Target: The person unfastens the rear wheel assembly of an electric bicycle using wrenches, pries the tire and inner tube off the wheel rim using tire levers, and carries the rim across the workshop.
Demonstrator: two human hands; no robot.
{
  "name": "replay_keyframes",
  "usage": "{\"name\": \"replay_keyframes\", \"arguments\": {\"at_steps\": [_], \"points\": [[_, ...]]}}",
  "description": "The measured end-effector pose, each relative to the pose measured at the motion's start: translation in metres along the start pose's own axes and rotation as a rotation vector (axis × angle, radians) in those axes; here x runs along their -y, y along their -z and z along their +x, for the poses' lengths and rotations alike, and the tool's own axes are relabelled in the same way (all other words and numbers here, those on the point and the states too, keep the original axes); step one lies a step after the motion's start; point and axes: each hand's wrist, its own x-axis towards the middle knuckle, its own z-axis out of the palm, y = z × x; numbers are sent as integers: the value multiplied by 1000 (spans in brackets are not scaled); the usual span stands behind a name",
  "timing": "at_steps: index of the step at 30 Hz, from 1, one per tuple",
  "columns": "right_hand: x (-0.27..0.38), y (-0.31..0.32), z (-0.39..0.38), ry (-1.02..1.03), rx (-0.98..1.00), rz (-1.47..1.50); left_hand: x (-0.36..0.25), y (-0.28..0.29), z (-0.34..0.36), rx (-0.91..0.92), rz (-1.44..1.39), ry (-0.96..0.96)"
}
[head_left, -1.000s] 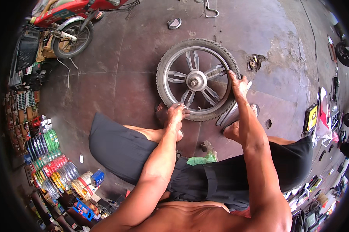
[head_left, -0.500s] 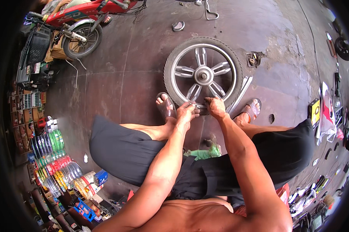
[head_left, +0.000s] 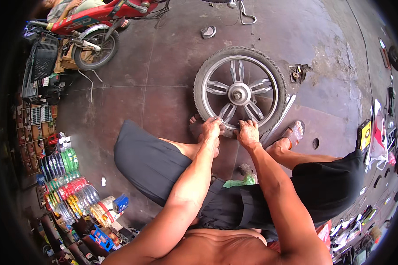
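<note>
A cast-spoke wheel (head_left: 237,70) with a dark treaded tyre lies on the floor before me, central hub facing up. My left hand (head_left: 212,129) is closed on the tyre's near edge, slightly left of centre; anything else in it is too small to make out. Just right of it, my right hand (head_left: 248,133) has curled fingers on the same tyre and rim. Long silvery bars (head_left: 283,114) lie beside the wheel's right side. My sandalled right foot (head_left: 294,132) is near them; my left foot is partly hidden by my left hand.
A red electric bike (head_left: 77,22) stands upper left, a person (head_left: 66,11) partly visible behind it. Racks of coloured coils (head_left: 69,160) and boxes fill the left. A yellow-black box (head_left: 363,136), plastic bags and scattered parts lie right. A green bag (head_left: 235,183) lies between my legs.
My right hand has come from the tyre's right side down to its near edge, beside my left hand, over the last second. My left hand stays at the near edge.
</note>
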Motion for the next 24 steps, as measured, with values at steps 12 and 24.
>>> {"name": "replay_keyframes", "arguments": {"at_steps": [12,24], "points": [[20,-14,-20,-92,14,-93,25,21,-49,41,-66,-7],[-6,-39,18,87,-221,-5,14,-15,32,59,-79,-18]]}}
